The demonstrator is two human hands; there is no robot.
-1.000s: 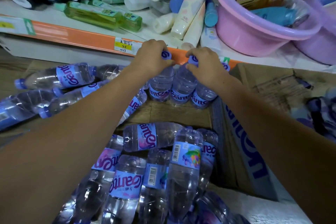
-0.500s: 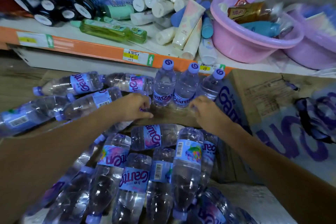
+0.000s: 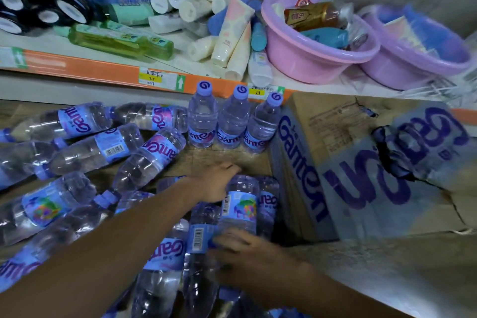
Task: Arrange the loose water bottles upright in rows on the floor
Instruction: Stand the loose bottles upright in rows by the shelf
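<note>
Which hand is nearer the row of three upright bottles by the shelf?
The left hand. It reaches over the lying bottles, fingertips just short of the upright bottles. The right hand is lower down, on a lying bottle.

We find three upright bottles (image 3: pixel 202 116) standing side by side in one row on the floor (image 3: pixel 232 162), directly before the shelf edge (image 3: pixel 103 70). The cardboard box (image 3: pixel 348 162) lies just to their right. Loose bottles (image 3: pixel 103 147) lie on their sides to the left and in front of the row. On the shelf behind, two basins (image 3: pixel 309 59) sit at right, with tubes (image 3: pixel 229 33) left of them.
</note>
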